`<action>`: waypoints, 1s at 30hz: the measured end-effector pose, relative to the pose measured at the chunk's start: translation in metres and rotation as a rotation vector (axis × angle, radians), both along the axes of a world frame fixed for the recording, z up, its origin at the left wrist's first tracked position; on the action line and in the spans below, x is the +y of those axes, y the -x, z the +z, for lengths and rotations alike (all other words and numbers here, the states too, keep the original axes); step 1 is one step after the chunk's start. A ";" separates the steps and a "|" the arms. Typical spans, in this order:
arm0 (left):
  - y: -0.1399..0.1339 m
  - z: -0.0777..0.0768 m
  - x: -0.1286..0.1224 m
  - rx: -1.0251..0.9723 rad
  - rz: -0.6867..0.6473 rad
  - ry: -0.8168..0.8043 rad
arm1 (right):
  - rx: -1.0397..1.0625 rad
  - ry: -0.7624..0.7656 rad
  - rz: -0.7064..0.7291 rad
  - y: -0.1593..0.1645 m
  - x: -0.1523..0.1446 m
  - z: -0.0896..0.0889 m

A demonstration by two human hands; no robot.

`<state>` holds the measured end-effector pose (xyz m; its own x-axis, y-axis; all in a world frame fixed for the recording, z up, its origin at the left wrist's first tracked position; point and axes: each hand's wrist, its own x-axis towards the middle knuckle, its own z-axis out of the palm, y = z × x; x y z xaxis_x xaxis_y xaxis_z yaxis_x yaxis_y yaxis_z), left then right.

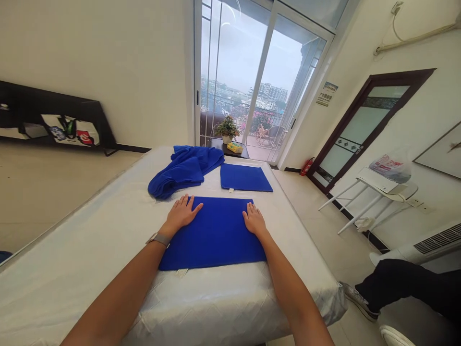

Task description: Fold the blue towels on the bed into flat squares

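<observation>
A blue cloth lies flat as a neat rectangle on the plastic-covered mattress, a small white tag showing under its near edge. My left hand, with a watch on its wrist, rests open on the cloth's far left corner, fingers spread. On the far right corner my right hand lies open too, fingers pointing away from me. Beyond it is a second, flat folded blue cloth with a white tag on its near edge. To the left of that sits a loose heap of blue cloths, rumpled and overlapping.
Past the mattress's far end, a small dark table holds a potted plant and a yellow box. A white chair with a plastic bag stands at right. A person's leg reaches near the mattress's right corner.
</observation>
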<state>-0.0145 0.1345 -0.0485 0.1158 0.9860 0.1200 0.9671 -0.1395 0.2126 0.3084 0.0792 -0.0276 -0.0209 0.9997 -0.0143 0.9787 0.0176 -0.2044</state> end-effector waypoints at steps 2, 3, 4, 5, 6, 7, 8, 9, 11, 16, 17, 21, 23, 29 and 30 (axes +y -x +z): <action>0.000 -0.001 -0.001 0.014 0.001 -0.001 | 0.012 0.000 0.004 0.001 0.000 0.000; 0.000 -0.001 -0.001 0.022 0.003 -0.007 | 0.019 -0.002 0.004 0.001 0.000 0.001; 0.001 0.000 -0.002 0.032 0.008 -0.015 | 0.026 -0.006 0.004 0.001 -0.001 0.001; 0.001 0.001 -0.003 0.045 0.015 -0.027 | 0.032 -0.011 0.001 0.001 -0.001 0.001; 0.002 0.002 -0.005 0.062 0.022 -0.040 | 0.037 -0.014 -0.001 0.001 -0.001 0.000; 0.003 0.005 -0.006 0.082 0.026 -0.059 | 0.041 -0.018 -0.004 0.001 -0.002 0.000; 0.002 0.008 -0.008 0.103 0.024 -0.088 | 0.045 -0.019 -0.004 0.001 -0.002 0.000; -0.002 0.011 -0.010 0.124 0.013 -0.126 | 0.049 -0.021 -0.005 0.002 -0.002 0.000; -0.017 0.020 -0.015 0.148 -0.043 -0.216 | 0.059 -0.027 -0.001 0.003 -0.002 0.000; -0.116 0.035 -0.038 0.094 -0.388 -0.216 | 0.052 -0.051 0.000 0.003 -0.003 0.000; -0.139 0.034 -0.043 0.070 -0.450 -0.205 | 0.039 -0.056 0.005 0.002 -0.004 0.000; -0.199 0.023 -0.057 -0.025 -0.484 -0.122 | -0.017 -0.060 0.065 -0.001 -0.008 0.000; -0.201 0.015 -0.059 -0.047 -0.444 -0.086 | -0.012 -0.070 0.067 -0.001 -0.009 0.000; -0.121 0.004 -0.052 0.036 -0.359 -0.018 | 0.038 -0.071 0.006 0.003 -0.003 0.000; -0.101 0.005 -0.051 0.056 -0.337 -0.006 | 0.041 -0.063 0.001 0.003 -0.002 -0.001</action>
